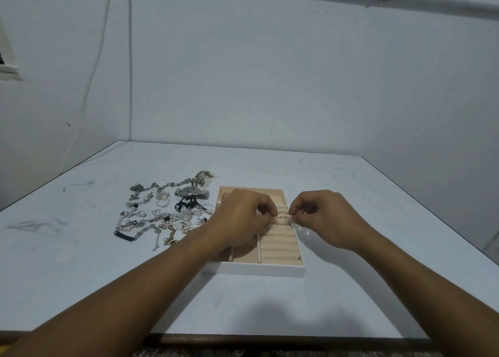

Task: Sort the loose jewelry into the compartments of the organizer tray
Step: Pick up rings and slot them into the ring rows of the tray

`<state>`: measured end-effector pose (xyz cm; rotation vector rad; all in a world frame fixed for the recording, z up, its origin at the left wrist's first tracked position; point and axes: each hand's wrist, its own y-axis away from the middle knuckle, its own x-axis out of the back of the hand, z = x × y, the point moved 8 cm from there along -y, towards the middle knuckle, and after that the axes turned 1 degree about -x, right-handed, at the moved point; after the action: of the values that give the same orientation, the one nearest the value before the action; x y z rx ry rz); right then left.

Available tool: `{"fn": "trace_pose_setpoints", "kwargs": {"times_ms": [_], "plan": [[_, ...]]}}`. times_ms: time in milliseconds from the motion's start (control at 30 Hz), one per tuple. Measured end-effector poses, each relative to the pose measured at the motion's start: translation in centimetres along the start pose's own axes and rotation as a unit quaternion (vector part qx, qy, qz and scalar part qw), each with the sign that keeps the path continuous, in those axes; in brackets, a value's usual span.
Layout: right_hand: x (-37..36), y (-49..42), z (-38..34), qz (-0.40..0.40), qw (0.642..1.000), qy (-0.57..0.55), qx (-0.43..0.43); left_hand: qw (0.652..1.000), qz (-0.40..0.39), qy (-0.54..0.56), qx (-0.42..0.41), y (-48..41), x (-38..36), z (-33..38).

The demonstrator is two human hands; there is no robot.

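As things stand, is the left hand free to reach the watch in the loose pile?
Probably not yet. The left hand is pinching thin hoops together with the right hand over the tray. The path to the watch itself looks clear.

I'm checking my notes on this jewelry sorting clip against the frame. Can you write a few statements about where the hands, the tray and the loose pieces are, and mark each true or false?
1. Both hands are over the organizer tray. True.
2. The left hand and right hand pinch thin wire hoops between them. True.
3. The loose jewelry pile lies right of the tray. False: it lies left of it.
4. The wristwatch already sits in a compartment. False: it lies on the table, in the pile.
5. The ridged ring rolls are in the tray's right section. True.
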<state>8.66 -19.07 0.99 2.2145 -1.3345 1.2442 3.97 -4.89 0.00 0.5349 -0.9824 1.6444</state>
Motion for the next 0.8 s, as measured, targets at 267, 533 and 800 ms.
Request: {"fn": "trace_pose_setpoints", "kwargs": {"times_ms": [267,533,800], "plan": [[-0.2,0.0,0.0,0.000,1.000,0.012,0.004,0.997,-0.025,-0.064,-0.037,0.0,-0.6,0.7],[-0.6,0.0,0.3,-0.001,1.000,0.015,0.005,0.992,-0.017,-0.111,-0.058,0.3,-0.9,1.1],[-0.7,0.0,0.3,-0.003,1.000,0.017,0.007,0.979,-0.023,-0.182,-0.083,0.7,-1.3,1.3]]}}
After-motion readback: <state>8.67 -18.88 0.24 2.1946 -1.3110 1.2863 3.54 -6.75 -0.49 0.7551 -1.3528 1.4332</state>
